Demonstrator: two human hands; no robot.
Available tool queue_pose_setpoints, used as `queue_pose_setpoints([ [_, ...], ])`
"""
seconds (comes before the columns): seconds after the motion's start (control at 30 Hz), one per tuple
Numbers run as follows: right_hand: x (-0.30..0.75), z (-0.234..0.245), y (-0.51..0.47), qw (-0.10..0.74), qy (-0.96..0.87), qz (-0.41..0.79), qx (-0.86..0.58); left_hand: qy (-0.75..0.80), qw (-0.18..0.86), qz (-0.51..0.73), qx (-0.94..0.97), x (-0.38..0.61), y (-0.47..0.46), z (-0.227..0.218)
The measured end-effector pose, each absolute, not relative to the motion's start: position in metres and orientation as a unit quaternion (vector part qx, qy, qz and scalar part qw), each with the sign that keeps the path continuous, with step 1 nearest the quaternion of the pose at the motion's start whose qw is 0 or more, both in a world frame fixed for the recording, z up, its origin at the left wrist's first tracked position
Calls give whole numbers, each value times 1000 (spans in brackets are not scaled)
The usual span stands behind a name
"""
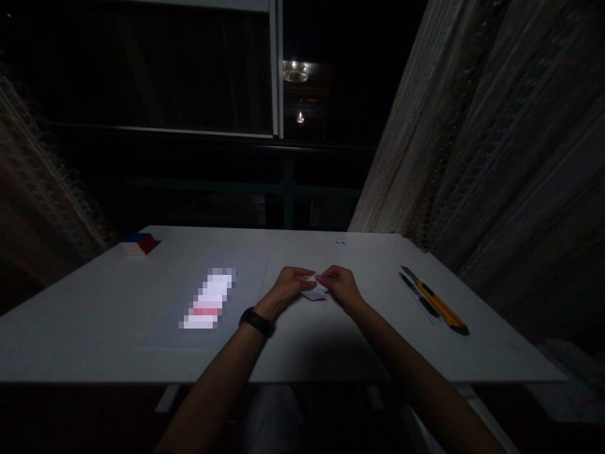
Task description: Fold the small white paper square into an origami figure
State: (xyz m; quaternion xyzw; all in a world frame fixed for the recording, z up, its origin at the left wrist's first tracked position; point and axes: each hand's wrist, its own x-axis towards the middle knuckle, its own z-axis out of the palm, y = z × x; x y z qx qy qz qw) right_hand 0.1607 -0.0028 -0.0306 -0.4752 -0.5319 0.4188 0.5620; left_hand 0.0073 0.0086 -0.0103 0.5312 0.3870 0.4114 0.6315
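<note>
Between my two hands is a small piece of folded white paper (pixel 316 294), just above or on the white table (pixel 331 340). My left hand (pixel 289 285) grips its left side, with the thumb lying across the paper. With thumb and fingers pinched together, my right hand (pixel 341 285) holds the paper's upper right edge. A dark band (pixel 256 321) circles my left wrist. The exact folds are too small and dim to make out.
Left of my hands, a bright, blurred-out screen (pixel 210 299) lies on a large pale sheet (pixel 163 334). A coloured cube (pixel 138 243) sits at the far left. On the right lie a yellow box cutter (pixel 437 304) and a dark pen (pixel 418 293). Curtains (pixel 401 139) hang beyond.
</note>
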Motion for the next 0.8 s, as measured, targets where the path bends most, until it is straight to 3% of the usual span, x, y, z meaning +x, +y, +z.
queue_pose_setpoints([
  [0.8,164,-29,0,551,-556,417,-462,345,591,364,632,4,13,-16],
])
